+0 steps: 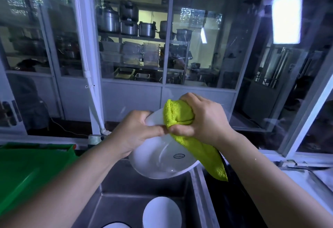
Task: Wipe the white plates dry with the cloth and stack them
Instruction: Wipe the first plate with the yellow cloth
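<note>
Cloth point(198, 148), yellow-green and fluffy, is bunched in the right hand point(203, 119), whose fingers curl round the wad and press it over the upper rim of a white plate point(162, 159). The loose end of the cloth hangs down below the right wrist, across the plate's right edge. The left hand point(133, 132) grips the same plate at its upper left rim, thumb on the near face and fingers curled behind. The two hands are close together, thumbs almost touching, both clamped on what they hold.

The plate is tilted, its underside towards the person, with a small oval mark showing just below the right hand. It is held in the air above a steel sink point(126, 188).

Down in the sink, beneath the hands and between the forearms, lies a white dish point(162, 213); the rim of a second white piece point(117, 225) shows just left of it, cut off by the picture's edge. Left of the left forearm sits a green tray point(27, 170). Beyond the hands a glass partition point(198, 56) shows shelves of metal pots point(128, 27).
</note>
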{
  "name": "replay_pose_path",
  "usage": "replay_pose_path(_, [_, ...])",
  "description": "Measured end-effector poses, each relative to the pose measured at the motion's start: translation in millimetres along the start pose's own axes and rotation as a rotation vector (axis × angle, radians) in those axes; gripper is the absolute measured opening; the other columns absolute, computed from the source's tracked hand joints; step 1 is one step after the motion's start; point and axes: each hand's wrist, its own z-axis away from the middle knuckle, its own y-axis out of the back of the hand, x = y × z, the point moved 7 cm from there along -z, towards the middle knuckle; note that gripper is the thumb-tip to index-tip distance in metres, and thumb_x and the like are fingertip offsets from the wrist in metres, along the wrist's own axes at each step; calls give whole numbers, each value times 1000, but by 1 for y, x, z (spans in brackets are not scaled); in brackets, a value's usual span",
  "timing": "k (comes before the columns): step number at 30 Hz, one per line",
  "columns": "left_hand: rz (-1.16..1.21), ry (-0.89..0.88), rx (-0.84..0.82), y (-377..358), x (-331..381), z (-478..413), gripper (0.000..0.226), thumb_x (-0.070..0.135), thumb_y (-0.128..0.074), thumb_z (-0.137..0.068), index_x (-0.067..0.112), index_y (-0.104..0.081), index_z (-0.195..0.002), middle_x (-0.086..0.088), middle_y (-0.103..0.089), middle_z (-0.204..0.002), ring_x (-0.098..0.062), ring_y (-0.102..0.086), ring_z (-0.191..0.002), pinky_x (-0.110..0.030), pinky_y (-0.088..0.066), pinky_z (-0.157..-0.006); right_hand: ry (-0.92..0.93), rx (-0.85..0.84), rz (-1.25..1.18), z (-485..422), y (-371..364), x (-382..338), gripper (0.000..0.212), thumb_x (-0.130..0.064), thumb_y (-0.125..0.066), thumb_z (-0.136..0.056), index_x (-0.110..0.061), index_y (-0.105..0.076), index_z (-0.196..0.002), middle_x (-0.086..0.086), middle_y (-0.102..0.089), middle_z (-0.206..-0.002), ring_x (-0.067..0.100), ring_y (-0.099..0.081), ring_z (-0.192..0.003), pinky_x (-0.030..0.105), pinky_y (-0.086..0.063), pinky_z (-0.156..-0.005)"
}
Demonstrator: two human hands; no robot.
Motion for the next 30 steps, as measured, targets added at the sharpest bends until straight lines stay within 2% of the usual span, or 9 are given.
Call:
replay_pose_path(4, [91,-13,45,2,1,2,34,10,-86,-58,1,-69,-86,-17,-74,-83,-25,-70,-71,-33,-55,-62,-164,17,-230,-1,1,23,69,-74,-67,-49,-23,-56,-95,-17,-51,-72,3,-49,-64,20,-36,-58])
replay_pose_path(6, [152,-38,91,10,4,3,24,15,-78,-58,6,-70,-79,-15,-74,-80,-24,-70,-69,-32,-55,-59,-350,47,-495,9,-6,44,56,-58,-77,-53,-24,-53,-90,-14,-54,-67,6,-50,-62,28,-43,-58])
replay_pose_path(11, [306,-102,156,26,8,7,30,20,-83,-52,10,-73,-78,-12,-75,-84,-25,-72,-73,-31,-56,-57,-670,337,-852,48,-25,72,29,-43,-68,-72,-22,-52,-83,-13,-56,-66,-4,-51,-55,15,-43,-55])
replay_pose_path(15, [460,-137,288,29,-3,10,31,27,-81,-54,19,-75,-83,-8,-75,-89,-22,-72,-78,-29,-56,-59,-1087,422,-1050,85,-67,74,35,-51,-54,-90,-17,-58,-82,-4,-63,-74,7,-60,-66,32,-49,-67])
replay_pose_path(18, [517,-143,274,16,-15,14,21,22,-77,-63,26,-76,-84,-4,-76,-91,-18,-72,-81,-28,-57,-63,-1277,432,-1221,99,-82,69,46,-59,-56,-85,-15,-68,-84,-4,-71,-69,11,-68,-63,24,-55,-57])
replay_pose_path(21, [436,-46,142,13,-26,16,24,15,-68,-66,29,-78,-83,-1,-76,-86,-14,-71,-77,-24,-55,-59,-1264,401,-1163,98,-69,79,50,-53,-58,-86,-4,-67,-88,-3,-67,-67,9,-63,-55,18,-50,-49])
replay_pose_path(23, [397,15,-10,19,-20,14,25,16,-76,-59,23,-78,-83,-4,-75,-83,-15,-70,-73,-24,-55,-56,-1199,331,-1025,95,-58,87,42,-48,-57,-90,-7,-66,-80,0,-62,-66,9,-58,-55,15,-45,-45])
replay_pose_path(27, [273,88,-155,32,2,-1,65,49,-92,-37,18,-77,-92,-8,-74,-96,-20,-69,-82,-28,-49,-66,-971,230,-972,79,-43,87,22,-28,-64,-89,-13,-59,-74,-10,-62,-50,1,-57,-44,13,-42,-42])
replay_pose_path(30, [126,153,-162,21,6,-3,47,32,-91,-56,8,-71,-92,-7,-76,-90,-19,-72,-76,-25,-54,-58,-807,126,-970,66,-35,74,24,-32,-73,-76,-13,-58,-78,-9,-62,-52,4,-56,-45,15,-42,-43])
